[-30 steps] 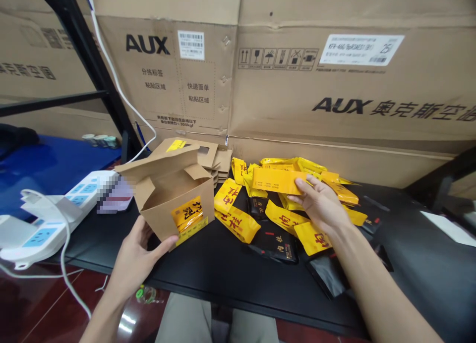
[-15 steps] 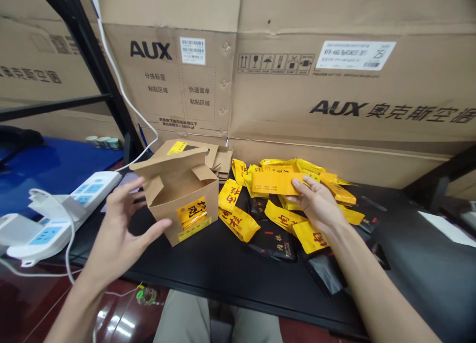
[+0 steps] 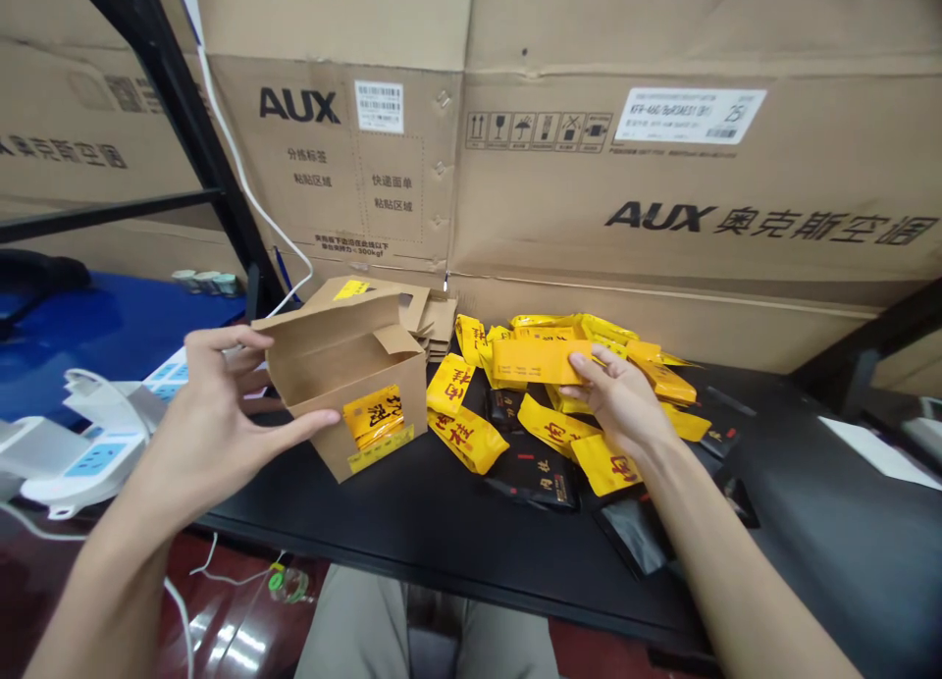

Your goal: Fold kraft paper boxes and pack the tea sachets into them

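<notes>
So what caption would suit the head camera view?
Right hand holding a yellow packet, left hand beside an open cardboard box.

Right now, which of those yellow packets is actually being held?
The one with small print facing the camera, pinched between the right hand's thumb and fingers; the other yellow packets lie in the pile on the black table.
</notes>
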Available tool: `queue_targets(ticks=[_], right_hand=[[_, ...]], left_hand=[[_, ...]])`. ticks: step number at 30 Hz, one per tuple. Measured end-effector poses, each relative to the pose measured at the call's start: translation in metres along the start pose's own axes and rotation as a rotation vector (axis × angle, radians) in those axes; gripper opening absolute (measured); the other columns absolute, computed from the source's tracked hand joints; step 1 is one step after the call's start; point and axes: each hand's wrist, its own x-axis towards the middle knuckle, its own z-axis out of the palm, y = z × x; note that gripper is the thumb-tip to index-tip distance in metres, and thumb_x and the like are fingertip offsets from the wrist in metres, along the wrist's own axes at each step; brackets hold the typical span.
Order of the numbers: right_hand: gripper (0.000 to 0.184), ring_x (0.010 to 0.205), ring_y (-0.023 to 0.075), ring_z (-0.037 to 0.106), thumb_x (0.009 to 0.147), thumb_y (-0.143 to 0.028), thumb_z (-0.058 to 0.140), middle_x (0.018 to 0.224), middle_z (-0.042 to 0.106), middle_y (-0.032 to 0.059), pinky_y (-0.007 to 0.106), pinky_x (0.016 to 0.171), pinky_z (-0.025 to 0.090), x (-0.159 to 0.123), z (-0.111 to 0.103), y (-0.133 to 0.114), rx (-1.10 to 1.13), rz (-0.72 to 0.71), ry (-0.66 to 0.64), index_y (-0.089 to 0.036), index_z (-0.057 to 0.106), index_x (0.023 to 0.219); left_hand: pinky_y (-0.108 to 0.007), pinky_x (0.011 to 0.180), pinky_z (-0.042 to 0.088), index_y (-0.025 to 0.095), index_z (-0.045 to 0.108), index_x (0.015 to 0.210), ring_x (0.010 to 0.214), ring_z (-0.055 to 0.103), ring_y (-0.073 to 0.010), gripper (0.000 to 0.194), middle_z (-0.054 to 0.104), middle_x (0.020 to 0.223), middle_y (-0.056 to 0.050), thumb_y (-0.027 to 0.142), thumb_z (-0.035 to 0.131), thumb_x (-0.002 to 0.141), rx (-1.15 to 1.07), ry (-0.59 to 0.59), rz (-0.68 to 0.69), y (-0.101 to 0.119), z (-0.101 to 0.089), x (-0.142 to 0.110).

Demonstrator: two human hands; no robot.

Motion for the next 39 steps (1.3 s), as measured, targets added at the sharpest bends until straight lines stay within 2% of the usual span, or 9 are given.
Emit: queue_targets(ticks=[3, 9, 13, 17, 20, 25, 28, 31, 39], right_hand=[[0.049, 0.081, 0.0143, 0.074, 0.056, -0.042, 0.095, 0.094, 0.078, 0.0010, 0.016, 0.056, 0.060, 0.000, 0.000, 0.000, -0.012, -0.008, -0.006, -0.021, 0.069, 0.092], [0.050, 0.081, 0.0128, 0.073, 0.056, -0.043, 0.095, 0.094, 0.077, 0.0005, 0.016, 0.057, 0.060, 0.001, 0.000, 0.002, -0.033, -0.008, -0.022, -0.021, 0.069, 0.094], [0.051, 0.080, 0.0134, 0.072, 0.056, -0.046, 0.096, 0.091, 0.075, -0.0001, 0.018, 0.059, 0.061, -0.001, 0.000, -0.004, -0.012, -0.073, -0.042, -0.023, 0.068, 0.092], [0.039, 0.075, 0.0116, 0.070, 0.065, -0.045, 0.093, 0.084, 0.071, -0.0030, 0.020, 0.058, 0.061, -0.012, 0.006, -0.036, -0.050, -0.284, -0.131, -0.023, 0.067, 0.085], [0.025, 0.068, 0.0093, 0.068, 0.075, -0.037, 0.088, 0.080, 0.069, -0.0044, 0.021, 0.063, 0.062, -0.030, 0.028, -0.074, -0.155, -0.477, -0.259, -0.024, 0.071, 0.088], [0.005, 0.073, 0.0111, 0.070, 0.084, -0.023, 0.077, 0.084, 0.073, -0.0018, 0.026, 0.074, 0.063, -0.058, 0.094, -0.120, -0.422, -0.696, -0.486, -0.020, 0.072, 0.085], [0.002, 0.078, 0.0135, 0.070, 0.087, -0.022, 0.071, 0.087, 0.074, -0.0007, 0.029, 0.079, 0.062, -0.060, 0.131, -0.126, -0.566, -0.760, -0.538, -0.020, 0.073, 0.087], [0.007, 0.087, 0.0156, 0.070, 0.090, -0.022, 0.067, 0.095, 0.076, -0.0003, 0.030, 0.085, 0.059, -0.056, 0.156, -0.125, -0.693, -0.861, -0.494, -0.023, 0.073, 0.094], [0.021, 0.100, 0.0159, 0.067, 0.101, -0.024, 0.050, 0.108, 0.073, 0.0014, 0.026, 0.093, 0.051, -0.067, 0.189, -0.131, -1.053, -1.140, -0.444, -0.026, 0.069, 0.107]], left_hand=[[-0.041, 0.073, 0.070, 0.030, 0.036, 0.112, 0.100, 0.076, -0.0297, 0.078, 0.064, 0.125, -0.008, 0.045, 0.093, 0.062, -0.079, 0.085, -0.028, -0.002, 0.006, -0.002], [-0.053, 0.098, 0.063, 0.031, 0.026, 0.127, 0.110, 0.074, -0.0281, 0.086, 0.068, 0.127, -0.008, 0.037, 0.089, 0.069, -0.379, 0.129, -0.078, -0.004, 0.030, -0.012], [-0.054, 0.108, 0.055, 0.030, 0.024, 0.138, 0.121, 0.070, -0.0292, 0.093, 0.068, 0.133, -0.011, 0.038, 0.087, 0.069, -0.444, 0.051, -0.211, -0.021, 0.048, -0.028], [-0.053, 0.112, 0.051, 0.025, 0.039, 0.133, 0.131, 0.065, -0.0317, 0.078, 0.063, 0.143, -0.016, 0.041, 0.085, 0.072, -0.327, -0.054, -0.355, -0.039, 0.059, -0.048], [-0.054, 0.112, 0.051, 0.024, 0.048, 0.126, 0.128, 0.067, -0.0322, 0.066, 0.067, 0.138, -0.016, 0.047, 0.082, 0.074, -0.237, -0.129, -0.372, -0.043, 0.060, -0.057], [-0.053, 0.110, 0.054, 0.024, 0.050, 0.126, 0.126, 0.068, -0.0319, 0.064, 0.070, 0.136, -0.014, 0.048, 0.080, 0.076, -0.230, -0.146, -0.346, -0.041, 0.056, -0.057], [-0.053, 0.110, 0.053, 0.024, 0.050, 0.128, 0.125, 0.069, -0.0314, 0.063, 0.070, 0.136, -0.013, 0.048, 0.079, 0.077, -0.222, -0.155, -0.323, -0.041, 0.055, -0.056], [-0.052, 0.111, 0.052, 0.024, 0.049, 0.132, 0.127, 0.068, -0.0306, 0.065, 0.069, 0.137, -0.013, 0.048, 0.078, 0.078, -0.222, -0.165, -0.311, -0.043, 0.056, -0.056], [-0.050, 0.111, 0.052, 0.024, 0.050, 0.131, 0.128, 0.067, -0.0293, 0.063, 0.070, 0.137, -0.012, 0.047, 0.079, 0.080, -0.268, -0.179, -0.294, -0.048, 0.056, -0.058]])
